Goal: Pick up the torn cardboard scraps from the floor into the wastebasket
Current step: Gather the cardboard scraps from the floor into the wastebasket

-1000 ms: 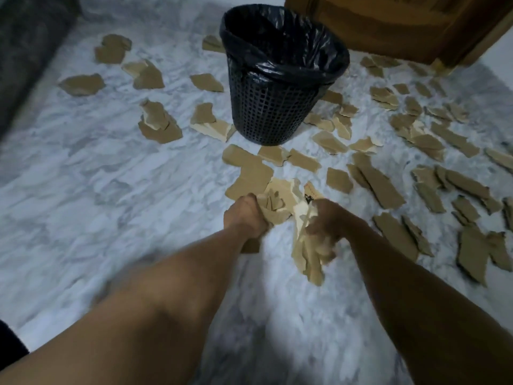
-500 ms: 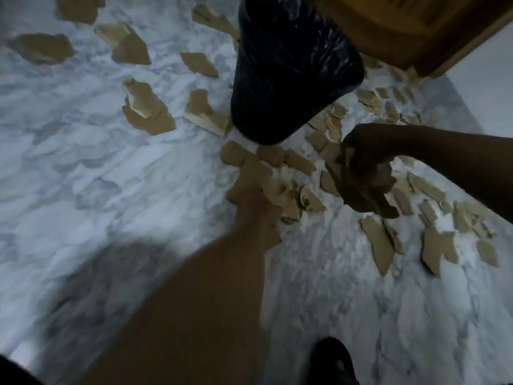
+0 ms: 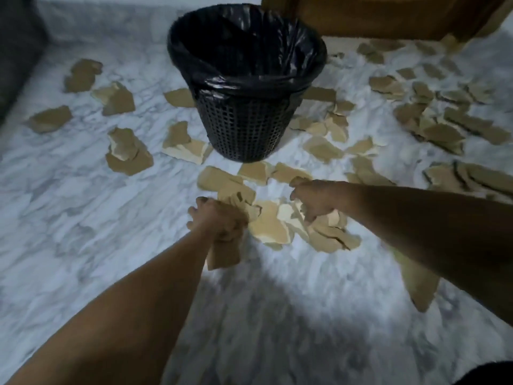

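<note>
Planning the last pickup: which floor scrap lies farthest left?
The lone scrap lying flat at far left, left of every other piece, well apart from the wastebasket.

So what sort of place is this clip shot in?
Likely a room in a home: veined marble floor, wooden door or cabinet behind a bag-lined wastebasket, cardboard scraps strewn around.

The floor (image 3: 83, 218) is white marble veined with grey, smooth with a soft sheen. The cardboard scraps (image 3: 130, 159) are matt brown paperboard with rough torn edges (paler where the top layer has peeled), and the wastebasket (image 3: 244, 126) is matt black plastic mesh lined with a glossy, crinkled black plastic bag (image 3: 244, 48). At the far right stands brown wood (image 3: 388, 15).
</note>
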The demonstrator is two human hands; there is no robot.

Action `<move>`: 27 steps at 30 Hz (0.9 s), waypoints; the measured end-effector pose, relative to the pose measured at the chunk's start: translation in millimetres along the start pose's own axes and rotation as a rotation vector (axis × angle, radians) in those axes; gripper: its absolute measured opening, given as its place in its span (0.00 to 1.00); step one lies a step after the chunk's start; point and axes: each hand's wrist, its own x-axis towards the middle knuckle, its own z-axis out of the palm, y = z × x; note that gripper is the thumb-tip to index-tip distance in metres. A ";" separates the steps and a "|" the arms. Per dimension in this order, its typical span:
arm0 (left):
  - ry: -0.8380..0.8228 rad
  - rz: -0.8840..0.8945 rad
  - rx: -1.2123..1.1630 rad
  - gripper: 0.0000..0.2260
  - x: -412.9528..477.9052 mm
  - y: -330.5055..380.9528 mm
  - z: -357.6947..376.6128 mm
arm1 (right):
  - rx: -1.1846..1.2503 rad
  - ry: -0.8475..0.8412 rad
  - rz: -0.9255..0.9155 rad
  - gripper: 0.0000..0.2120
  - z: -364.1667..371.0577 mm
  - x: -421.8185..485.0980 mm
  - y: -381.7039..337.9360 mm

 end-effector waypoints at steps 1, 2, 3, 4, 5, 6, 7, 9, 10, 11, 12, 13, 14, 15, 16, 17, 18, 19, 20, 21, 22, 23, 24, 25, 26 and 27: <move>0.025 0.070 0.081 0.13 -7.3 2.6 0.2 | 0.056 -0.018 0.022 0.32 -1.9 -1.5 2.0; 0.034 0.079 0.125 0.10 -9.9 4.4 2.1 | 0.117 -0.043 0.068 0.23 2.9 7.3 10.3; 0.053 0.093 0.157 0.09 -13.5 6.4 0.2 | 0.172 -0.072 0.109 0.15 6.5 14.5 14.4; 0.046 0.108 0.180 0.14 -13.0 7.4 -2.3 | 0.180 -0.073 0.110 0.14 11.1 20.3 17.7; 0.051 0.143 0.173 0.19 -19.6 9.2 -9.2 | 0.166 -0.074 0.083 0.19 9.6 20.7 17.5; 0.049 0.153 0.168 0.18 -23.1 9.9 -15.8 | 0.149 -0.049 0.039 0.24 9.4 27.2 19.3; 0.057 0.172 0.164 0.17 -28.8 11.2 -22.1 | 0.156 -0.036 0.006 0.29 11.3 34.8 23.0; 0.045 0.170 0.172 0.21 -27.7 13.0 -34.1 | 0.160 -0.026 -0.052 0.35 22.0 56.6 38.3; 0.010 0.181 0.175 0.23 -26.3 20.2 -41.9 | 0.149 -0.017 -0.066 0.37 16.9 45.6 41.5; -0.030 0.226 0.175 0.24 -24.5 25.5 -48.5 | 0.133 -0.036 -0.062 0.38 12.6 38.5 45.8; -0.071 0.261 0.184 0.24 -20.7 31.1 -52.4 | 0.125 -0.044 -0.061 0.39 8.5 36.4 51.5; -0.110 0.297 0.161 0.25 -17.2 36.6 -54.7 | 0.146 -0.066 -0.050 0.40 1.5 34.0 56.4; -0.129 0.281 0.168 0.31 -15.1 42.7 -54.1 | 0.178 -0.075 -0.038 0.41 -4.2 29.4 59.8; -0.146 0.300 0.149 0.39 -11.7 49.3 -50.0 | 0.207 -0.077 -0.009 0.42 -8.4 27.6 63.9; -0.165 0.270 0.160 0.43 -9.5 57.5 -43.2 | 0.240 -0.072 0.007 0.42 -11.2 25.3 68.0; -0.165 0.274 0.157 0.44 -11.0 64.7 -34.1 | 0.266 -0.076 0.016 0.41 -12.4 22.4 71.7; -0.171 0.286 0.161 0.42 -7.4 67.9 -23.0 | 0.290 -0.073 0.031 0.40 -12.2 19.7 75.4; -0.181 0.329 0.177 0.38 -5.1 71.2 -11.4 | 0.316 -0.057 0.051 0.40 -11.3 14.9 77.1; -0.192 0.368 0.202 0.33 -8.0 75.9 -0.4 | 0.318 -0.051 0.059 0.40 -9.0 10.4 78.0; -0.189 0.402 0.249 0.27 -10.2 80.2 9.3 | 0.327 -0.040 0.063 0.39 -4.6 7.2 79.4; -0.201 0.419 0.308 0.23 -14.1 85.2 15.0 | 0.334 -0.026 0.072 0.38 0.4 3.3 81.5; -0.199 0.439 0.368 0.23 -14.3 89.0 21.0 | 0.337 -0.020 0.081 0.35 5.5 0.3 83.9; -0.198 0.443 0.444 0.26 -17.3 93.0 23.7 | 0.343 -0.026 0.092 0.32 12.0 -3.3 87.2; -0.208 0.451 0.491 0.31 -15.8 94.9 26.4 | 0.373 -0.020 0.098 0.28 18.3 -8.4 90.0; -0.215 0.459 0.509 0.36 -10.6 95.8 29.6 | 0.405 -0.001 0.098 0.24 24.2 -13.9 92.9; -0.215 0.487 0.510 0.40 -8.7 96.5 30.7 | 0.435 0.019 0.100 0.22 29.5 -21.4 96.0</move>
